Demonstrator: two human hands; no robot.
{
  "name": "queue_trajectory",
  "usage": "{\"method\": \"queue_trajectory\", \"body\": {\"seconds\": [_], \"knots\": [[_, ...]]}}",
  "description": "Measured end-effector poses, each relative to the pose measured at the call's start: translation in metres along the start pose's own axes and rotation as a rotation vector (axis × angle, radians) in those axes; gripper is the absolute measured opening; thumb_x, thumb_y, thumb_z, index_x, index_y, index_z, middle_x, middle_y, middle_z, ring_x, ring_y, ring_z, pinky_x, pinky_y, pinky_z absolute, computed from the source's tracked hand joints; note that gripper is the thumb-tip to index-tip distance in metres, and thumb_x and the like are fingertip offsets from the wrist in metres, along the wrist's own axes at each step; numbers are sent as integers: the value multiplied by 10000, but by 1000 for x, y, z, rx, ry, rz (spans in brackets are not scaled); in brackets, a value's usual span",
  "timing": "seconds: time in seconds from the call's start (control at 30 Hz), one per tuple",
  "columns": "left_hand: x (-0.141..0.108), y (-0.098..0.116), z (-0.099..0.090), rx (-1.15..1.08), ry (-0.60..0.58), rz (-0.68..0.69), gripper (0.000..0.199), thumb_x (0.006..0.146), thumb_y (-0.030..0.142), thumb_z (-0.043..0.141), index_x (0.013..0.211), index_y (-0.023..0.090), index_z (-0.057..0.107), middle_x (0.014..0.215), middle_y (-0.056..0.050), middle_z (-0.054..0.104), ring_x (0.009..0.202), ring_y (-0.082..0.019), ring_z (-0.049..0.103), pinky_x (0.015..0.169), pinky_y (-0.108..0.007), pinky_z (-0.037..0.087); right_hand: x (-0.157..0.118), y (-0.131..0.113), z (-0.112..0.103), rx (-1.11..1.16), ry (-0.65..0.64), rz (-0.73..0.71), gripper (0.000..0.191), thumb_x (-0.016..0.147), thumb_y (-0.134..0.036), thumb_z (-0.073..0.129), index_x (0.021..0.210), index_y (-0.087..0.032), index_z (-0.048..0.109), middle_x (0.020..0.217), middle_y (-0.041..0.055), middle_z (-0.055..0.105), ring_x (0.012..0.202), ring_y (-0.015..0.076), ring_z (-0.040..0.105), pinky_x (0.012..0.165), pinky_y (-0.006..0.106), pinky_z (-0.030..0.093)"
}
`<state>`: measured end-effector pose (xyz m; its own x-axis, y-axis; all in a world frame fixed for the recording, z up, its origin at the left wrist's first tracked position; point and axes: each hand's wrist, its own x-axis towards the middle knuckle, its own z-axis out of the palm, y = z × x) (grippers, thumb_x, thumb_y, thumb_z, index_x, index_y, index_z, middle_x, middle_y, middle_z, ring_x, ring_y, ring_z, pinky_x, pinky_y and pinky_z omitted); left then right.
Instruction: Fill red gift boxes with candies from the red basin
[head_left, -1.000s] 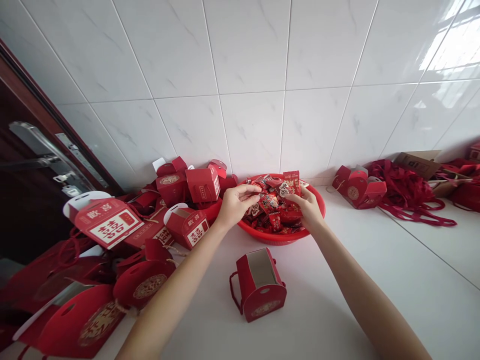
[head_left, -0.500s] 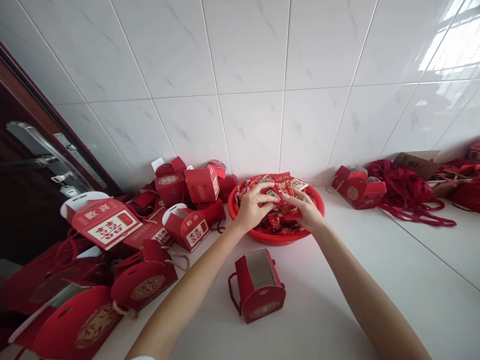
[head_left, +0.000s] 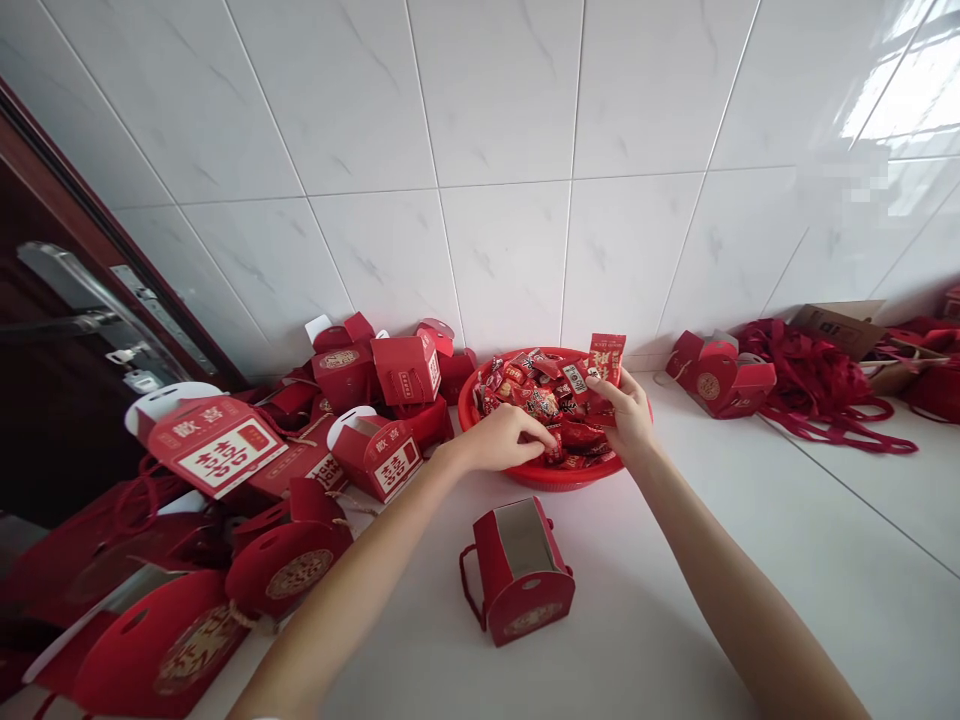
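Note:
My right hand (head_left: pixel 631 412) is closed on a red candy packet (head_left: pixel 607 355) with pale lettering, held upright at the right side of the red plastic basket (head_left: pixel 559 482). Parts of other wrapped pieces by those fingers are hard to tell apart. At the basket's front left, my left hand (head_left: pixel 501 438) pinches a small red wrapped candy (head_left: pixel 553 445) among the heaped sweets. Red and brown wrapped sweets (head_left: pixel 536 398) fill the basket. In front of it stands a red gift box (head_left: pixel 529 610) with its top open and a cord handle hanging at its left.
Many red gift boxes (head_left: pixel 225 450) are piled on the left, beside a dark door with a metal handle (head_left: pixel 67 290). Another red box (head_left: pixel 720 380), a heap of red ribbon (head_left: pixel 810 375) and a cardboard box (head_left: pixel 840 328) lie right. A tiled wall (head_left: pixel 502 260) stands behind.
My hands have moved apart. The right one has drawn the packet to the right and turned it upright, while the left has come down to the sweets at the basket's front.

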<state>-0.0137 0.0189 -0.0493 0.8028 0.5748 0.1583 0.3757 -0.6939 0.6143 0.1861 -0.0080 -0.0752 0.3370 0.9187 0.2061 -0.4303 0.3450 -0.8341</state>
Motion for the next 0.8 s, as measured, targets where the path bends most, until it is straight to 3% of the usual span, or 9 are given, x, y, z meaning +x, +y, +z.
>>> {"method": "queue_trajectory", "body": {"seconds": [0.13, 0.23, 0.33, 0.47, 0.53, 0.7, 0.8], "knots": [[17, 19, 8, 229, -176, -48, 246, 855, 204, 650, 1051, 247, 793, 1102, -5, 792, 994, -201, 728, 857, -269, 518, -2, 0, 1, -11, -15, -3, 337, 592, -316, 864, 838, -224, 653, 791, -25, 695, 700, 199, 678, 558, 308, 562], [35, 32, 18, 402, -290, -97, 243, 880, 287, 628, 1061, 261, 789, 1063, -42, 794, 1005, -269, 714, 827, -334, 513, -3, -1, 0, -11, -34, -18, 323, 615, -315, 853, 858, -228, 659, 835, -13, 710, 747, 209, 686, 570, 309, 561], [46, 38, 25, 428, -314, -113, 242, 856, 230, 621, 1022, 227, 797, 1009, -85, 794, 961, -300, 714, 786, -357, 514, -4, -1, 1, -27, -32, -37, 317, 616, -305, 852, 857, -231, 661, 840, -13, 717, 753, 209, 687, 618, 323, 567], [45, 32, 28, 368, -288, -89, 289, 826, 147, 603, 1012, 258, 795, 1040, -29, 794, 930, -239, 721, 765, -300, 516, -3, 0, 3, -4, -30, -45, 343, 567, -275, 878, 831, -232, 662, 767, -30, 700, 717, 202, 678, 675, 341, 574], [39, 26, 28, 298, -212, -82, 315, 836, 117, 564, 1009, 245, 793, 1040, -22, 794, 930, -214, 724, 783, -285, 527, -3, 0, 4, 9, -38, -41, 349, 554, -265, 885, 823, -232, 665, 751, -34, 696, 710, 201, 677, 677, 342, 574], [7, 17, 18, -224, 214, -140, 264, 812, 134, 641, 1042, 148, 768, 975, -67, 795, 879, -196, 736, 791, -277, 576, -5, -2, 6, -26, -54, -30, 335, 568, -298, 879, 826, -231, 676, 784, -23, 721, 712, 208, 680, 653, 340, 570], [-25, 26, 6, -324, 287, -107, 191, 847, 234, 676, 996, 159, 770, 996, -61, 790, 887, -190, 729, 811, -279, 578, -11, -8, 11, -32, -91, -4, 328, 583, -304, 871, 840, -232, 681, 820, -16, 738, 715, 208, 684, 631, 330, 570]]}}
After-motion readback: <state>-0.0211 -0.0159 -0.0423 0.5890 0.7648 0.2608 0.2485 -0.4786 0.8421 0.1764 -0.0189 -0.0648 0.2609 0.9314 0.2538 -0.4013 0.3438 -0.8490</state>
